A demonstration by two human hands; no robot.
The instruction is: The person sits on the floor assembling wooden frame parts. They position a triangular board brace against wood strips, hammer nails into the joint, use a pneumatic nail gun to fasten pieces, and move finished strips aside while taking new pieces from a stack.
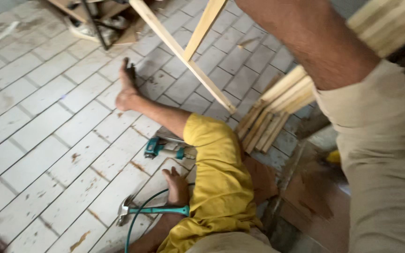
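Observation:
Neither of my hands shows. My right forearm (315, 37) in a beige sleeve rises across the upper right, and its hand lies beyond the top edge. My left hand is out of frame. Below, my legs in yellow shorts (216, 173) rest on the floor. One bare foot (126, 93) is stretched out. The other foot (178, 186) is tucked in, touching the teal handle of a claw hammer (148, 211). A teal power tool (168, 150) lies beside my knee.
A frame of light wooden slats (183, 51) stands over the white-painted brick floor (38, 140). Several cut slats (277, 105) are stacked at right, above brown board (315, 192). A green cable (134, 222) curls past the hammer. Clutter (99, 23) sits at top.

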